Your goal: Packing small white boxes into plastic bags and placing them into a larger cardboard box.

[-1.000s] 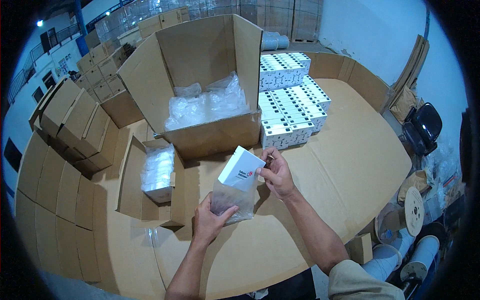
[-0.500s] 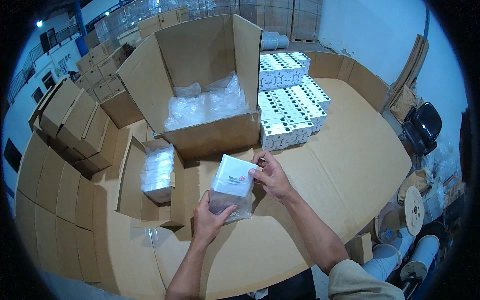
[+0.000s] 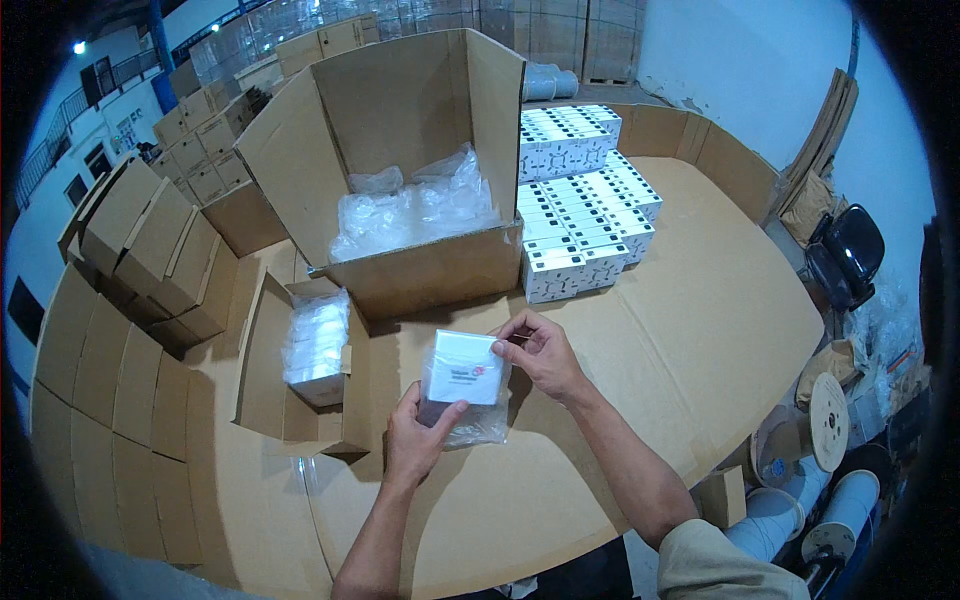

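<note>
Saw v smooth box (image 3: 464,362) in shiny, crinkly plastic bag (image 3: 484,425), plus matt cardbd table cover (image 3: 700,310) & glossy chair (image 3: 855,248), tbh.

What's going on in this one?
A person is handling a small white box that sits at least partly inside a clear plastic bag. The left hand has its grip on the bag's lower left side, while the right hand pinches near the box's upper right corner. To the left, an open carton holds a plastic-wrapped stack. Behind, a large carton contains loose clear plastic, with patterned white boxes stacked beside it.
</note>
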